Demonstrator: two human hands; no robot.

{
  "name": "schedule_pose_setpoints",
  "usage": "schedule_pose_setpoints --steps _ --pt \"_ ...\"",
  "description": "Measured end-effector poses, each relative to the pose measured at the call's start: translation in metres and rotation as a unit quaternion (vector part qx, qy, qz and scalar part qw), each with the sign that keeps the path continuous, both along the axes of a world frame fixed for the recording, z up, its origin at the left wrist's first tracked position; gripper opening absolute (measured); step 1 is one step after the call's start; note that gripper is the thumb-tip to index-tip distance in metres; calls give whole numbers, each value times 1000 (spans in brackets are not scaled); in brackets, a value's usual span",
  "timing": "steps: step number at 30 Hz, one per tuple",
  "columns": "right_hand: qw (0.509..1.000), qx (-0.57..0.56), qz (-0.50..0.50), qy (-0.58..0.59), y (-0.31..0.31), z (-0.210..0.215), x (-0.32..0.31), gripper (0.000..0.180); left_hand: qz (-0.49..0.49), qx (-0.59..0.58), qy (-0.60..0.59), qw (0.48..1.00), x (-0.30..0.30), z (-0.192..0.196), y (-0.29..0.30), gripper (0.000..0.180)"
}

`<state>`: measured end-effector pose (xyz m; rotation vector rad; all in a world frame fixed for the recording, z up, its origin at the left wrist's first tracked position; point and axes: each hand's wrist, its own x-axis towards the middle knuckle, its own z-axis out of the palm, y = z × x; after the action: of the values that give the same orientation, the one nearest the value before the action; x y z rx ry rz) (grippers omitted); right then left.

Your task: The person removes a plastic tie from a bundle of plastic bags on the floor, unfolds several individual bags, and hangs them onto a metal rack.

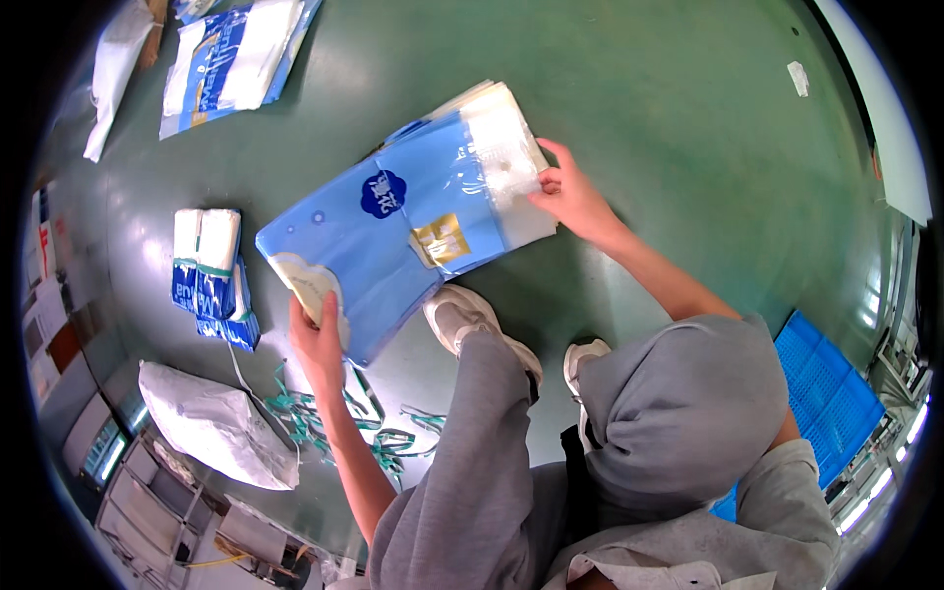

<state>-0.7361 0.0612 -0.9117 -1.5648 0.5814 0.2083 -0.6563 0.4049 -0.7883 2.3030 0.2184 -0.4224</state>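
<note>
A stack of blue-and-white plastic packaging bags (354, 246) is held tilted above the green floor, in front of my feet. My left hand (317, 339) grips its lower left corner, thumb on top and fingers underneath. At the upper right end, my right hand (568, 197) pinches the clear-white edge of the bags. Several layers fan out slightly along the far edge. A dark blue emblem and a gold patch show on the top bag.
A tied bundle of folded bags (206, 256) lies at the left. Below it are a white sack (218, 425) and tangled green straps (393, 442). More bags (231, 69) lie at the far left. A blue plastic crate (831, 393) is at my right, and a white scrap (797, 79) lies far right.
</note>
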Motion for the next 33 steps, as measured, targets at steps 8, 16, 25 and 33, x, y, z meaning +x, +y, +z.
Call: schedule_pose_setpoints --steps 8,16,25,33 --pt "995 17 70 65 1 -7 -9 37 33 45 -21 998 20 -82 51 59" --pt "992 -18 114 55 21 -5 4 31 -64 311 -238 918 17 -85 32 74" --pt "992 -91 77 -48 50 46 -3 25 -120 -160 53 978 -26 -40 -135 26" --pt "975 -125 141 -119 58 67 -14 27 -112 -168 113 973 -32 -18 -137 49"
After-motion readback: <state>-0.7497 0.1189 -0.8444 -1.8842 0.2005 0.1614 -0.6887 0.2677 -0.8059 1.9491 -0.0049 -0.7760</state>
